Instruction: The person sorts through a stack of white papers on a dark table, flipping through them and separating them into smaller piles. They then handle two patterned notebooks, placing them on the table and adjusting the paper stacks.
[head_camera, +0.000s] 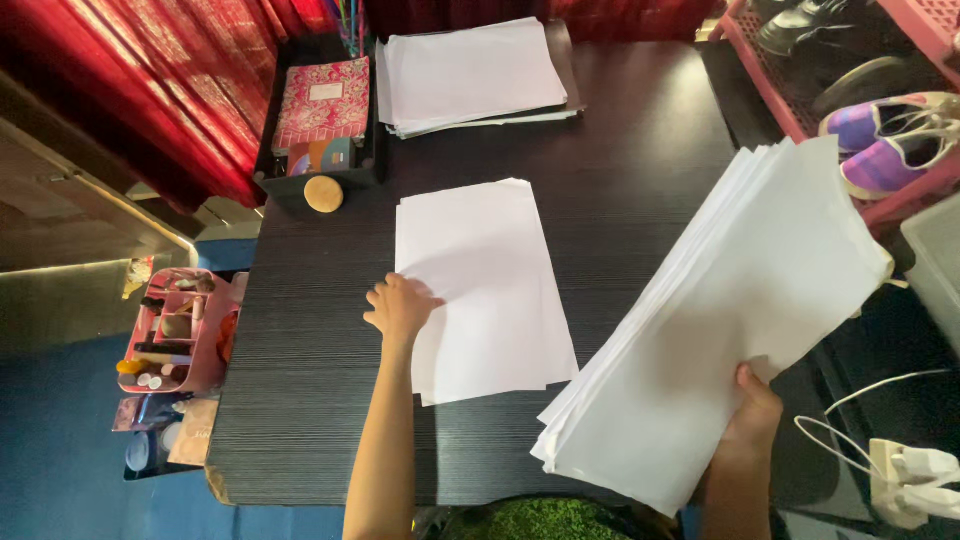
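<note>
Nearest the camera, the right hand (752, 410) grips a thick stack of white paper (720, 320) by its lower edge, fingers closed around it with the thumb showing on top. That stack is lifted off the bench (640, 150) and tilted, its sheets fanned slightly along the upper left side, and it hangs over the bench's right edge.

To the left, the left hand (400, 305) lies on the left margin of a smaller pile of white sheets (485, 290) flat on the dark wood-grain bench. Its fingers are curled loosely and press down on the paper, not closed around anything. This pile sits near the middle of the bench, its sheets a little uneven at the bottom edge.

At the far end of the bench lies a third pile of white paper (470, 75), well apart from the other two. Beside it on the left stands a black desk organiser (275, 165) holding a pink patterned notebook (322, 100), with a small round wooden disc (323, 194) just in front of it.

Off the bench's left side, a pink caddy (175, 330) of small cosmetic items sits lower down. On the right, a red rack (780, 90) holds shoes, among them a purple and white pair (885, 145). A white power strip (915, 480) with cable lies at the lower right.
</note>
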